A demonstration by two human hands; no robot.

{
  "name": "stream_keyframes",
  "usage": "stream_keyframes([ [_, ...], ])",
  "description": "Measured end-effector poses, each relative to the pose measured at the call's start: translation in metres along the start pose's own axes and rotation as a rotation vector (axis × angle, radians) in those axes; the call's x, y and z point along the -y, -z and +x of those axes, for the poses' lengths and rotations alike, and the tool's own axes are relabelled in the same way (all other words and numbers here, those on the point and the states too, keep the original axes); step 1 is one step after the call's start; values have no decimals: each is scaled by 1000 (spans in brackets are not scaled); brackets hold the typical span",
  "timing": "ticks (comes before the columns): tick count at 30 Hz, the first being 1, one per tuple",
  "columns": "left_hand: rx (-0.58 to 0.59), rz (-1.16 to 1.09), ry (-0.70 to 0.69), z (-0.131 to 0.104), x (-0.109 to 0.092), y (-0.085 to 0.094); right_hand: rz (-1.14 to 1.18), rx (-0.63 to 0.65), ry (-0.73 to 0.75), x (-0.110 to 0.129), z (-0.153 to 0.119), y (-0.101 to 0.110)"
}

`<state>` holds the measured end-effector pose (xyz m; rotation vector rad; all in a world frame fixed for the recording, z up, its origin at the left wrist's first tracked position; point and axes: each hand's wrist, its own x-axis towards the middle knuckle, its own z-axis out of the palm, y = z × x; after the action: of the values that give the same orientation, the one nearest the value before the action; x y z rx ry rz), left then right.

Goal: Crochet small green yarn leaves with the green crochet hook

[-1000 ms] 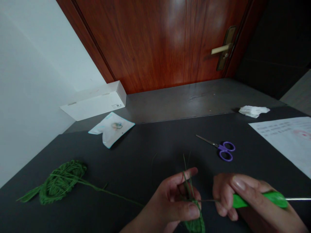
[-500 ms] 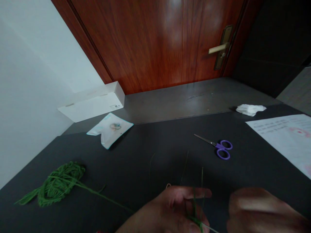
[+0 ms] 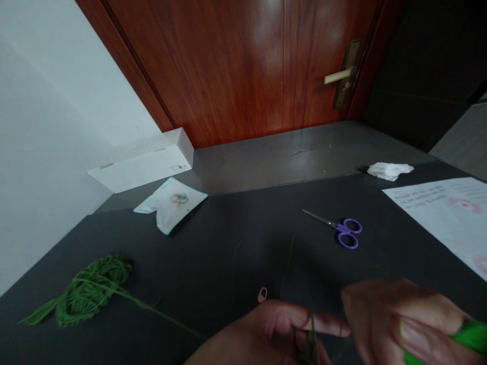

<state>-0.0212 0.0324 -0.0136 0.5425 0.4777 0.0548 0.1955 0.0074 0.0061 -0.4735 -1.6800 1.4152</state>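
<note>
At the bottom centre, my left hand (image 3: 266, 332) is closed on green yarn (image 3: 314, 334), its index finger stretched to the right with a strand over it. The worked part of the yarn is mostly hidden by the fingers and the frame edge. Close on the right, my right hand (image 3: 399, 319) grips the green handle of a crochet hook (image 3: 472, 335); the tip is hidden. Just beyond my left hand lies a small pink stitch marker (image 3: 262, 295). From a loose green yarn ball (image 3: 95, 286) at the left, a strand runs to my left hand.
Purple-handled scissors (image 3: 345, 229) lie beyond my right hand. A white packet (image 3: 171, 205) and a long white box (image 3: 148, 167) are at the back left. Crumpled tissue (image 3: 388, 171) and a printed sheet (image 3: 441, 203) lie at the right. Thin threads (image 3: 288, 263) rest on the dark table.
My right hand has moved left and up, close to my left index finger, and the green handle now shows. My left hand has shifted slightly down, uncovering the stitch marker.
</note>
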Motion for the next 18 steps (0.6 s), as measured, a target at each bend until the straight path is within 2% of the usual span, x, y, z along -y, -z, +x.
stream_keyframes([
  [4,-70,-13,-148,-6,-1,-7,226,-214,-207,-5,-1,-9],
  [8,-164,-7,-346,-5,3,-7,410,-402,-278,-15,-1,-18],
  [11,-224,38,-448,-1,7,-2,461,-470,-319,-18,2,-23],
  [18,-291,56,-499,3,9,2,507,-525,-420,-14,9,-30],
])
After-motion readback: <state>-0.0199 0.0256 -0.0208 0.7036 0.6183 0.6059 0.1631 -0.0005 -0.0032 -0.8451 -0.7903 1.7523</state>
